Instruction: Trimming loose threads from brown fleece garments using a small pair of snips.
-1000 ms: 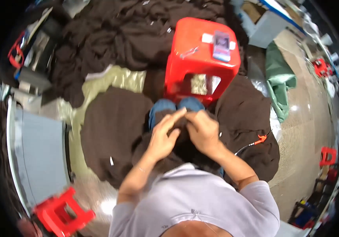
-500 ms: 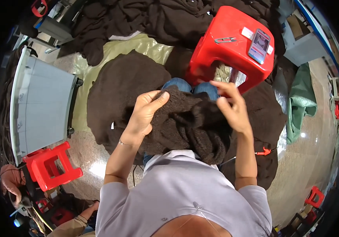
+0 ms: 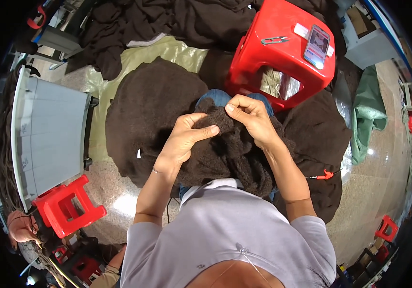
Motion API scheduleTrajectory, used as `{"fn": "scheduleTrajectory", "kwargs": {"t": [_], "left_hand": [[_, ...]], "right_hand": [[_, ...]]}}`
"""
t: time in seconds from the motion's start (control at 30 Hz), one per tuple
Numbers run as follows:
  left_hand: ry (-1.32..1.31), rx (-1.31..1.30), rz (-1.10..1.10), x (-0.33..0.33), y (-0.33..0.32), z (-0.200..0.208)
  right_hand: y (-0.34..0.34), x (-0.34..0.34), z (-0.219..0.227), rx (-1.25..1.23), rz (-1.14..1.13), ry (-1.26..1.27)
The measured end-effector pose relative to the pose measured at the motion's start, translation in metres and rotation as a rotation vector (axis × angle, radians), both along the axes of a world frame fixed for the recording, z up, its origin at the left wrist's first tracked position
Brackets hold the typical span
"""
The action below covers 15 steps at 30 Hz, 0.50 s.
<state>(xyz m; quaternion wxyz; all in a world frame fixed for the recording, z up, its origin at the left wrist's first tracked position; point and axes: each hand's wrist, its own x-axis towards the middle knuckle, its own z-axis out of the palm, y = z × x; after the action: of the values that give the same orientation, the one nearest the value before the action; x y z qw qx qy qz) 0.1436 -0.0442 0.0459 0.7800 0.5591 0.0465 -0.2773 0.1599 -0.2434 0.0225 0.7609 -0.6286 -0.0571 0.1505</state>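
Note:
A dark brown, fleecy piece of cloth [image 3: 211, 156] lies bunched across my lap. My left hand [image 3: 184, 137] pinches its upper edge between thumb and fingers. Close beside it, my right hand [image 3: 251, 117] grips the same edge, thumb pressed against the curled fingers. The stretch of edge between the two hands is raised toward me. Folds of the cloth hang below my right hand, and its far side is hidden by the hands.
Ahead on the right, a red stool [image 3: 282, 53] carries thread snips [image 3: 274, 40] and a phone [image 3: 317, 47]. Brown cloth piles [image 3: 153, 96] surround my knees. A grey wheeled bin [image 3: 55, 129] and another red stool [image 3: 69, 205] stand left. A red-handled tool [image 3: 326, 175] lies right.
My right hand, formerly raised off the cloth with fingers apart, has come left and closed on the edge. My left hand has shifted slightly right, still pinching.

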Motion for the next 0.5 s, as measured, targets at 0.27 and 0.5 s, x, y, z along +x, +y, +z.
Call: {"fn": "scheduleTrajectory", "kwargs": {"t": [0.27, 0.5], "left_hand": [[0.036, -0.1, 0.119, -0.001, -0.012, -0.012], [-0.102, 0.009, 0.227, -0.007, -0.023, -0.017]], "right_hand": [[0.001, -0.007, 0.001, -0.198, -0.011, -0.09], [0.006, -0.013, 0.007, -0.345, -0.093, -0.27]]}}
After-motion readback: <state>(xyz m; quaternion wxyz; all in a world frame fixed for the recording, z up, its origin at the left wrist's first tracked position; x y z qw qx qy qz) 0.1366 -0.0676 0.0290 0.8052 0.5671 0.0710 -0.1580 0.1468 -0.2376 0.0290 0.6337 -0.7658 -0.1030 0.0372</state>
